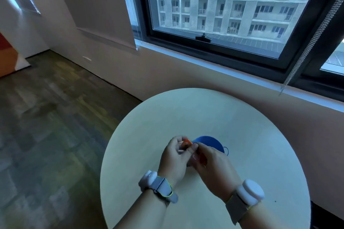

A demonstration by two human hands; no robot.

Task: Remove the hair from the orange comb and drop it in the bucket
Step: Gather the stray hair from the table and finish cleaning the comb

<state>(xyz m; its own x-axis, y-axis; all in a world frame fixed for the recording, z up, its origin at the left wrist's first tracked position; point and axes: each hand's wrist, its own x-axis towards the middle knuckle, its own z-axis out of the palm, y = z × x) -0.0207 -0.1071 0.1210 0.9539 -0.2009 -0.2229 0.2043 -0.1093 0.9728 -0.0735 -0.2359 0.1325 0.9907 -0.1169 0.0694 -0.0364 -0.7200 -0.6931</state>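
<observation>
1. Head view, hands: both hands meet above the round table (pixel 149 126), just in front of the blue bucket (pixel 208 142). The left hand (pixel 174 160) has its fingers curled round the orange comb (pixel 186 143), holding it up beside the bucket's near rim. The right hand (pixel 212 165) reaches in from the other side, its thumb and fingertips closed against the comb. It looks like a pinch on the comb or on hair caught in it, though blur hides which.

2. Head view, task's thing: only a small orange patch of the comb shows between the two hands. No hair strands can be made out.

3. Handling, as a judgement: the comb should be light and stiff, so a firm hold on its spine or end seems best, leaving the teeth free. Hair would be soft, nearly weightless and clingy. It is probably best pinched close to the teeth and drawn off along them, then shaken loose over the bucket's mouth.

4. Count: one comb, one bucket with a thin handle loop on its right, one table, two hands, and a wrist device (pixel 250 191) on each arm, two in all.
</observation>
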